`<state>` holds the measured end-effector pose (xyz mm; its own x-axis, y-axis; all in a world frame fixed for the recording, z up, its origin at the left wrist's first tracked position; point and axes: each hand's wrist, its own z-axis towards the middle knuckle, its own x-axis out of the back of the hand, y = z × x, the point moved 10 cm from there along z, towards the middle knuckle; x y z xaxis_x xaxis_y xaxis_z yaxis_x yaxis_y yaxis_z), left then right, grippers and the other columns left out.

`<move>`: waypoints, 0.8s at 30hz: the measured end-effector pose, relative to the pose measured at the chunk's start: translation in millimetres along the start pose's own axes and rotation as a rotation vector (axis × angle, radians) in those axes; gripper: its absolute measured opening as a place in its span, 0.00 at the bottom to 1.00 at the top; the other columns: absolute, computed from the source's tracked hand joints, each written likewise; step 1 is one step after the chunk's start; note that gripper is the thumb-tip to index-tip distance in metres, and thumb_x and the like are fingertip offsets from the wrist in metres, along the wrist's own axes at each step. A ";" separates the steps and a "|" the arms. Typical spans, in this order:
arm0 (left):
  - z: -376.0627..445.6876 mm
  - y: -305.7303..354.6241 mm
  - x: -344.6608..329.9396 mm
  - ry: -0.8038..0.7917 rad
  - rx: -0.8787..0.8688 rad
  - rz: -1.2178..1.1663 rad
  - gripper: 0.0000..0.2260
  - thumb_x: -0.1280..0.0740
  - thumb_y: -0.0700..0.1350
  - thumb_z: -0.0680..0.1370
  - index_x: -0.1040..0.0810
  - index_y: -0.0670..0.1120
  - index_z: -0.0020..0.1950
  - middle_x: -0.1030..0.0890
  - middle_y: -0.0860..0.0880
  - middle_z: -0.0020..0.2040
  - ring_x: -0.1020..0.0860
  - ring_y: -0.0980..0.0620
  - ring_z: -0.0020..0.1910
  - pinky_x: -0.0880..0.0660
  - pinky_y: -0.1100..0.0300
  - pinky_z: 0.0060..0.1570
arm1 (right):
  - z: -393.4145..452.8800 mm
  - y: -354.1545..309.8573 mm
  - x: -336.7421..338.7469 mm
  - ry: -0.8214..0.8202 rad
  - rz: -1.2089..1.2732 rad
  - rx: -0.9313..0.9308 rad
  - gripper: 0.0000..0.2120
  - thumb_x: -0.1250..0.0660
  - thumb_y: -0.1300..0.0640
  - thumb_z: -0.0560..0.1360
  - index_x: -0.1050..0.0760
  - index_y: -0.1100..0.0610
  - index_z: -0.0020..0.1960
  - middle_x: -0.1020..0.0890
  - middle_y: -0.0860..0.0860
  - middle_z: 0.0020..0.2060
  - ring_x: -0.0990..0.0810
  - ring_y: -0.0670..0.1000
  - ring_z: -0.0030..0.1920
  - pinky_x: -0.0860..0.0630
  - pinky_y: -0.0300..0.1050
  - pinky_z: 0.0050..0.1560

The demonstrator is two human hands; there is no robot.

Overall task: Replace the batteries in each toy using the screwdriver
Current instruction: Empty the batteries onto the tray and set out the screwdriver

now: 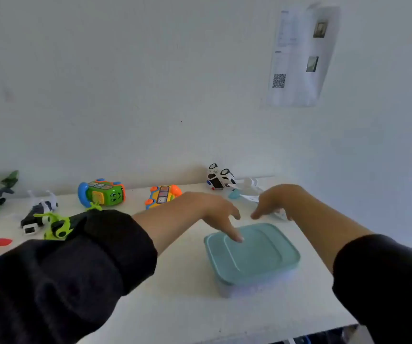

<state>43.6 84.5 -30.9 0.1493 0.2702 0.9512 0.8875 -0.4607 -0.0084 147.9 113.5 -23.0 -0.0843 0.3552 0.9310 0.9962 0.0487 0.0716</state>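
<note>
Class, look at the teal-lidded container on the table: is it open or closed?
Closed. The teal lid lies flat over the container, covering its whole top; the left hand touches the lid with straight fingers.

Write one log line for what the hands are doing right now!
left hand: open, fingertip on teal box lid | right hand: open, above box's far edge | lid: on | toys: untouched | screwdriver: not seen

The box lid [252, 254] is smooth matt plastic. The toys [102, 192] are glossy plastic; the sleeves [76, 269] are soft dark cloth.
</note>
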 end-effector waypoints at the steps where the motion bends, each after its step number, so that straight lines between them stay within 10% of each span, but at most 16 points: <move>1: -1.7 11.3 -14.5 -0.052 -0.033 -0.018 0.35 0.33 0.66 0.71 0.38 0.54 0.74 0.31 0.50 0.69 0.33 0.48 0.69 0.35 0.53 0.62 | -0.8 2.7 -14.4 -0.050 -0.052 -0.011 0.30 0.39 0.41 0.76 0.37 0.59 0.71 0.30 0.57 0.67 0.26 0.58 0.61 0.27 0.49 0.55; 8: -2.5 -6.6 -57.0 -0.095 0.014 -0.080 0.45 0.28 0.66 0.65 0.48 0.62 0.75 0.37 0.51 0.70 0.34 0.48 0.69 0.33 0.54 0.62 | 14.4 -0.1 -53.1 -0.074 0.120 0.055 0.29 0.38 0.43 0.76 0.35 0.61 0.69 0.29 0.56 0.66 0.27 0.54 0.52 0.30 0.46 0.44; 19: -32.6 -104.7 -51.1 -0.214 0.267 0.127 0.27 0.34 0.50 0.77 0.39 0.61 0.74 0.32 0.46 0.69 0.30 0.47 0.65 0.31 0.58 0.57 | 39.0 -52.5 -70.2 0.031 0.982 0.180 0.07 0.38 0.64 0.76 0.26 0.66 0.51 0.22 0.59 0.37 0.21 0.55 0.28 0.21 0.46 0.27; 22: -29.0 -86.1 -43.8 -0.076 0.290 0.059 0.23 0.44 0.60 0.79 0.22 0.42 0.54 0.21 0.44 0.50 0.25 0.46 0.50 0.29 0.57 0.48 | 43.9 -71.3 -76.9 0.073 1.123 0.199 0.05 0.37 0.62 0.75 0.25 0.65 0.46 0.22 0.58 0.33 0.22 0.54 0.26 0.21 0.45 0.27; 24: -30.8 -65.9 -49.6 0.008 0.308 0.030 0.29 0.48 0.68 0.76 0.28 0.43 0.37 0.25 0.46 0.37 0.27 0.46 0.43 0.33 0.57 0.40 | 45.4 -78.0 -76.8 0.199 1.162 0.226 0.08 0.37 0.59 0.75 0.26 0.63 0.42 0.24 0.55 0.32 0.23 0.54 0.29 0.23 0.44 0.29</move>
<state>-35.8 75.5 -68.0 0.1752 0.2532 0.9514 0.9733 -0.1899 -0.1287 75.8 124.8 -116.3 0.8874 0.1452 0.4376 0.4467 -0.0357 -0.8940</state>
